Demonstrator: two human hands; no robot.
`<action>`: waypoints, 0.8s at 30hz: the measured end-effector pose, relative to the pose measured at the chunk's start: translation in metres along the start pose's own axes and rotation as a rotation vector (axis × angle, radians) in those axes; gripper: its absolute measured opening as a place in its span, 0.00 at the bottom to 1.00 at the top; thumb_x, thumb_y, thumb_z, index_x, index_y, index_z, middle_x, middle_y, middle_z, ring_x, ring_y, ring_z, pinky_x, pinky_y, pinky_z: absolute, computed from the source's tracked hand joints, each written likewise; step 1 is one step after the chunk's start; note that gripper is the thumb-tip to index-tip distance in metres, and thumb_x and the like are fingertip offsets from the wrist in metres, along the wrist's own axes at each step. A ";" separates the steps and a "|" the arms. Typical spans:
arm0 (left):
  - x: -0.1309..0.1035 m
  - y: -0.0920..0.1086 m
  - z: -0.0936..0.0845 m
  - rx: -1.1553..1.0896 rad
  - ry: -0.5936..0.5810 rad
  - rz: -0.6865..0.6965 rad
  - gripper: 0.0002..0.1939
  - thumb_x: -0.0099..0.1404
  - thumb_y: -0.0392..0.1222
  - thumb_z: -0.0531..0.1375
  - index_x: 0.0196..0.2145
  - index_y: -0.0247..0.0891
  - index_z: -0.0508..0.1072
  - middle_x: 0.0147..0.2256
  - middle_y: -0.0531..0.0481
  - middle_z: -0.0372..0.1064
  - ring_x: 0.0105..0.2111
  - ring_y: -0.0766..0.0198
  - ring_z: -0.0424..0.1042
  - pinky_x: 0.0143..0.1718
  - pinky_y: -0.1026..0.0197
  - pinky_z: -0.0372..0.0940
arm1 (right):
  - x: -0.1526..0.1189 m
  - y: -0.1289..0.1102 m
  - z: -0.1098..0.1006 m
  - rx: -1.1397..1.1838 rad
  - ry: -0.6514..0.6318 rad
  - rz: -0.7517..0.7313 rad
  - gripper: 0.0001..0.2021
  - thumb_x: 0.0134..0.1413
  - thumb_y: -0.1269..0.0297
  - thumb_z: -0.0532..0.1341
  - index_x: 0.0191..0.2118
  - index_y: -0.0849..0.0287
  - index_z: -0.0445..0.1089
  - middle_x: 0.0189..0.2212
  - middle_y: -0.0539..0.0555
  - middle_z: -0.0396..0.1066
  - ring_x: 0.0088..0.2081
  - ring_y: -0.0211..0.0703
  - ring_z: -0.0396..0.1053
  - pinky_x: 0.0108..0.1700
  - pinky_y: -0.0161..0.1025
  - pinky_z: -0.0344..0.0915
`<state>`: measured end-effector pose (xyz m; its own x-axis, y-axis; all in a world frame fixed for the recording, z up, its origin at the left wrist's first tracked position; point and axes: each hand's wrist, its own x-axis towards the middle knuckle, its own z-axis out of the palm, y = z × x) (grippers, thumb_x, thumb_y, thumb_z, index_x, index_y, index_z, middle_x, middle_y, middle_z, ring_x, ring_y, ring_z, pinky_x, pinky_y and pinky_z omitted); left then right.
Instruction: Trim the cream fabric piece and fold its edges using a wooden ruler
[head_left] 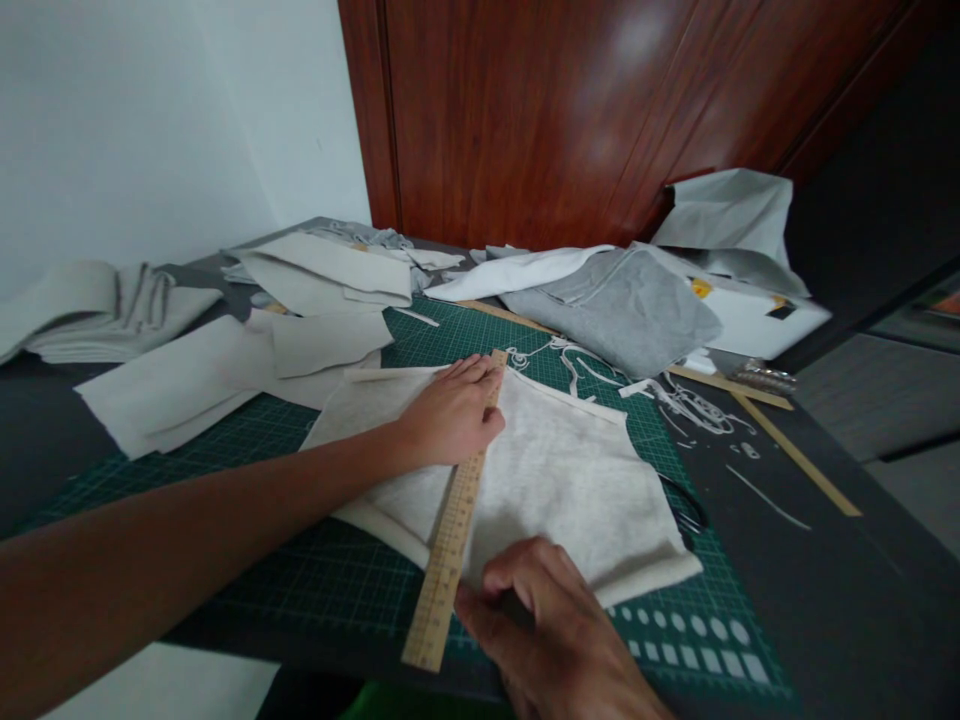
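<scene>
A piece of cream fabric [570,480] lies spread on the green cutting mat [742,620], its near and far edges rolled or folded over. Across it, pointing away from me, rests a wooden ruler [450,560] whose near end sticks out past the fabric. My left hand [454,410] lies flat on the fabric and ruler, fingers stretched forward and thumb over the ruler's right side. At the fabric's near edge, just right of the ruler, my right hand [551,620] is closed with thumb and forefinger in a pinch. Whatever sits between those fingertips is hidden.
Cut cream fabric pieces [195,375] and a folded stack [112,310] lie left. Grey cloth [622,305] is heaped at the back. To the right are thin fabric strips [701,405], another wooden ruler [795,455] and a black looped handle [686,500].
</scene>
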<state>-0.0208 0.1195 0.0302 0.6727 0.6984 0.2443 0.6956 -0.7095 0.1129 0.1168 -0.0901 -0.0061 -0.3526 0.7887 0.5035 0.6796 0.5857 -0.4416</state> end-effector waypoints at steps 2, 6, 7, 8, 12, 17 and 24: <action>-0.001 0.001 0.000 0.018 0.005 -0.002 0.34 0.73 0.42 0.52 0.71 0.22 0.61 0.73 0.31 0.56 0.74 0.43 0.55 0.76 0.47 0.49 | 0.000 0.002 -0.001 0.074 0.011 -0.008 0.08 0.68 0.72 0.61 0.45 0.55 0.76 0.36 0.52 0.76 0.38 0.44 0.74 0.39 0.39 0.70; -0.005 0.004 0.000 0.057 0.044 -0.011 0.33 0.73 0.42 0.52 0.70 0.21 0.62 0.72 0.28 0.57 0.73 0.41 0.56 0.74 0.43 0.51 | -0.002 0.002 0.003 0.188 -0.039 0.136 0.06 0.68 0.68 0.63 0.36 0.54 0.73 0.29 0.49 0.74 0.33 0.42 0.74 0.38 0.38 0.73; -0.006 0.004 0.000 0.062 0.067 -0.008 0.33 0.73 0.42 0.52 0.70 0.22 0.63 0.70 0.28 0.58 0.71 0.40 0.57 0.73 0.42 0.53 | -0.003 0.002 0.005 0.190 -0.008 0.156 0.08 0.68 0.66 0.63 0.33 0.54 0.72 0.27 0.49 0.73 0.31 0.42 0.74 0.37 0.39 0.73; -0.007 0.005 0.000 0.066 0.095 -0.002 0.32 0.72 0.42 0.53 0.69 0.23 0.65 0.69 0.27 0.61 0.70 0.39 0.59 0.70 0.41 0.56 | -0.003 0.001 0.007 0.189 0.028 0.162 0.10 0.67 0.66 0.63 0.31 0.54 0.72 0.25 0.49 0.72 0.30 0.42 0.74 0.36 0.40 0.74; -0.010 0.005 -0.001 0.025 0.165 0.064 0.21 0.70 0.39 0.55 0.57 0.36 0.77 0.59 0.35 0.67 0.59 0.42 0.65 0.59 0.41 0.64 | 0.005 -0.003 -0.001 0.176 -0.081 0.136 0.09 0.67 0.68 0.64 0.32 0.54 0.74 0.26 0.49 0.75 0.30 0.42 0.75 0.34 0.36 0.75; -0.008 0.001 0.001 -0.021 0.122 0.128 0.20 0.72 0.38 0.53 0.57 0.42 0.77 0.59 0.40 0.69 0.59 0.46 0.66 0.57 0.43 0.63 | 0.029 0.022 -0.077 0.102 -0.303 -0.060 0.11 0.69 0.71 0.59 0.49 0.55 0.78 0.35 0.54 0.80 0.36 0.45 0.80 0.39 0.39 0.78; -0.008 0.002 -0.003 -0.009 0.033 0.133 0.29 0.73 0.56 0.59 0.65 0.38 0.68 0.68 0.37 0.62 0.69 0.44 0.59 0.68 0.41 0.55 | -0.001 0.099 -0.165 -0.402 -0.309 0.434 0.19 0.59 0.68 0.65 0.56 0.53 0.75 0.52 0.59 0.80 0.51 0.55 0.80 0.54 0.52 0.77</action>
<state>-0.0257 0.1123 0.0313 0.7501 0.5948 0.2892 0.5985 -0.7965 0.0859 0.2903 -0.0640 0.0719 -0.1200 0.9895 0.0802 0.9672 0.1347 -0.2154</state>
